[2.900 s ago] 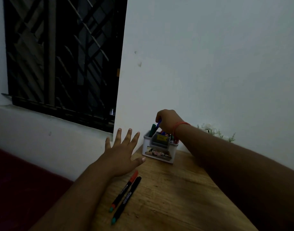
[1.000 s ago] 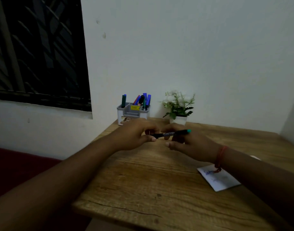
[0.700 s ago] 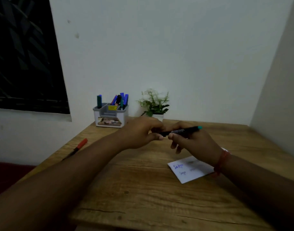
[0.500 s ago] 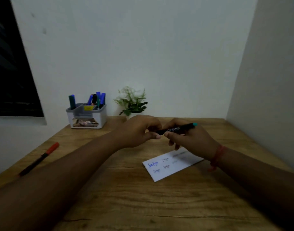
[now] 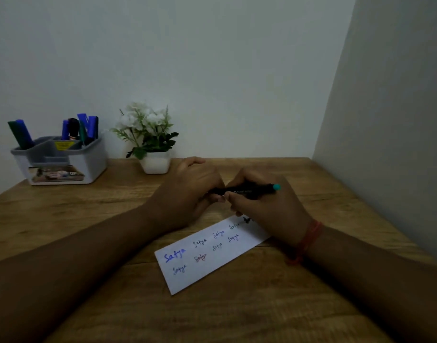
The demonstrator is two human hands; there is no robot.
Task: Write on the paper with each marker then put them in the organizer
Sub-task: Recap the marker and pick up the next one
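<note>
A black marker with a teal end (image 5: 252,189) lies level between my two hands above the wooden table. My right hand (image 5: 267,209) grips its barrel. My left hand (image 5: 187,194) has its fingers curled round the marker's left end, which is hidden inside them. Below the hands lies a white strip of paper (image 5: 207,258) with several small written words in blue, red and dark ink. The grey and white organizer (image 5: 61,162) stands at the far left by the wall, with several blue, green and black markers upright in it.
A small white pot with a green and white plant (image 5: 150,142) stands at the back by the wall. A wall closes the table's right side (image 5: 385,144). The wooden table (image 5: 88,219) runs out of view at the left and at the bottom.
The head has turned right, so the organizer slid left and the orange marker left the view. The paper now shows whole. Both hands keep their hold on the black marker.
</note>
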